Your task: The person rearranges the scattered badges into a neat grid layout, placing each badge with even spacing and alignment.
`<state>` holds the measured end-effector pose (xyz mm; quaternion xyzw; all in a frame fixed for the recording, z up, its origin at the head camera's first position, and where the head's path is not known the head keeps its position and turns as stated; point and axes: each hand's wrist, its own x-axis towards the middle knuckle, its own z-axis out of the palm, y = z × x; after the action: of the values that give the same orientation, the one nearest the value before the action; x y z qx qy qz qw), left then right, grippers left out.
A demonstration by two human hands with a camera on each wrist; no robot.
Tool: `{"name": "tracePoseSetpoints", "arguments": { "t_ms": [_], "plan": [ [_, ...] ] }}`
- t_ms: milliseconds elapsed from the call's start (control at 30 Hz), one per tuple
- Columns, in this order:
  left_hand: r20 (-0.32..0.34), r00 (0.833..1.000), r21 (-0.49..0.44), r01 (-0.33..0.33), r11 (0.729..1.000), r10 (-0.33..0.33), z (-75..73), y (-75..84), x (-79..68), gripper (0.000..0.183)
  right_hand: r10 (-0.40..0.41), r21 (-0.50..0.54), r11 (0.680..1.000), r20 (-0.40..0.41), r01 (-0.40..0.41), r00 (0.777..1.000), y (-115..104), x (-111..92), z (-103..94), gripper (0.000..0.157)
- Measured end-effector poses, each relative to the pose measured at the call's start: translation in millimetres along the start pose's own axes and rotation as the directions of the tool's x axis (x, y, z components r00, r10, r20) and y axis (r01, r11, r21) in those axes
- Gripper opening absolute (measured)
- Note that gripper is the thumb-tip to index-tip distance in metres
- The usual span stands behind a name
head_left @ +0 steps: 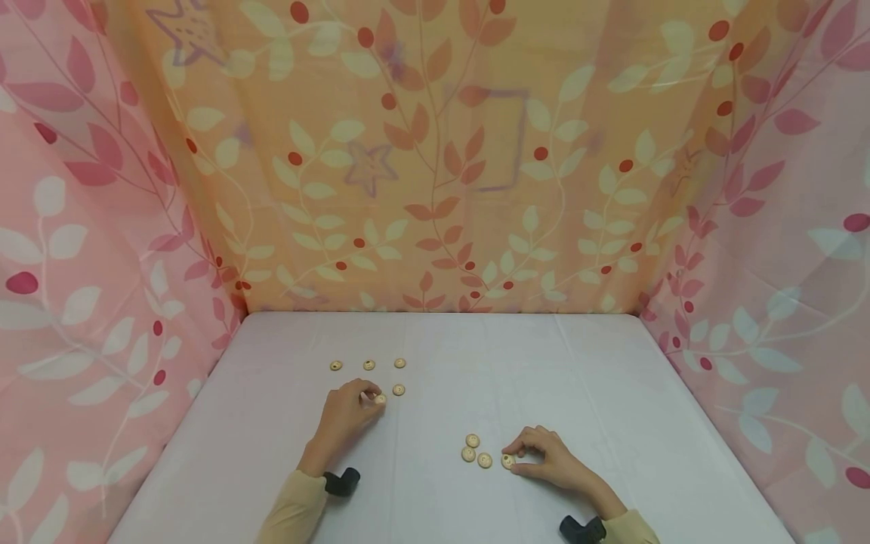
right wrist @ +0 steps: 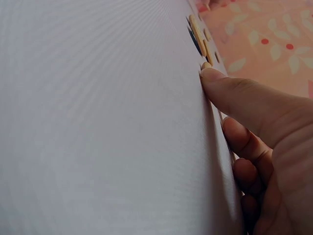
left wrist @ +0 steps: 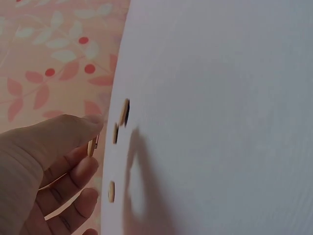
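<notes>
My left hand (head_left: 350,412) pinches a round wooden button (head_left: 381,399) between thumb and forefinger. In the left wrist view that button (left wrist: 91,147) shows edge-on at the fingertips, over the white table. Close to its right lies a single button (head_left: 399,390), and a row of three buttons (head_left: 369,365) stretches behind. My right hand (head_left: 550,459) grips another wooden button (head_left: 507,461) by its edges, low at the table surface. Only a sliver of this button (right wrist: 206,64) shows past the thumb in the right wrist view. Just left of it, three buttons (head_left: 468,454) form a loose cluster.
A white cloth covers the table (head_left: 421,499). Behind it hangs an orange leaf-patterned curtain (head_left: 435,189), with pink patterned curtains (head_left: 81,302) along both sides. Each wrist wears a black camera (head_left: 343,482).
</notes>
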<state>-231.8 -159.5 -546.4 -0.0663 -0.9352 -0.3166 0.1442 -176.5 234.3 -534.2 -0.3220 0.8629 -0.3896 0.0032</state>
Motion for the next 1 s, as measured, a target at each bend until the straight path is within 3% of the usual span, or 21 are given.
{"name": "tracePoseSetpoints", "arguments": {
  "t_ms": [267,433,1000],
  "plan": [
    [0.016,0.997,-0.009,0.077,0.997,-0.077,-4.0,-16.0,7.4,0.018,-0.008,-0.016,1.0,-0.017,0.008,1.0,25,-4,10.9,0.027],
    [0.018,0.996,-0.02,0.091,0.996,-0.091,-5.7,-21.8,12.6,0.019,-0.007,-0.029,1.0,-0.005,0.007,1.0,41,-6,13.7,0.027],
    [0.047,0.993,0.029,0.109,0.994,-0.11,-3.9,-34.0,25.8,0.019,0.049,-0.026,0.998,0.027,-0.049,0.998,40,-4,11.4,0.027]
  ]
}}
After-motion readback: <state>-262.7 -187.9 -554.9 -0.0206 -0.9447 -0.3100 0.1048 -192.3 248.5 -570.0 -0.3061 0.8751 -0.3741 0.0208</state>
